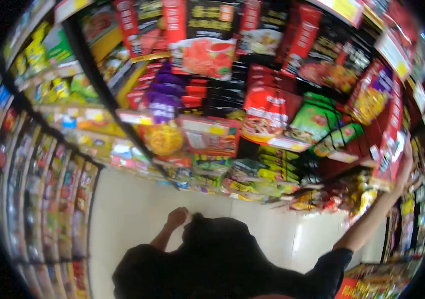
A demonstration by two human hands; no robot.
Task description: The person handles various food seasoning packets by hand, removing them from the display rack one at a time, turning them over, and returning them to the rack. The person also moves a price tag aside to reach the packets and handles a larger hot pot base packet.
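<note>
My right hand (405, 162) is raised at the right, with its fingers around the edge of a tall red package (388, 162) beside the shelf. The fingers are partly hidden and blurred. Just left of that package is a red and purple bag (370, 94) with a yellow food picture. My left hand (177, 218) hangs low over the pale floor, its fingers curled and nothing visible in them. Nearer the middle, red bags (264, 112) and green bags (314, 119) stand in rows on the shelf.
Black and red food packs (205, 40) fill the upper shelf ahead. Purple bags (165, 97) stand left of centre. Another stocked shelf unit (38, 189) runs down the left side. Price labels (344, 157) line the shelf edges. Pale tiled floor (127, 199) lies below.
</note>
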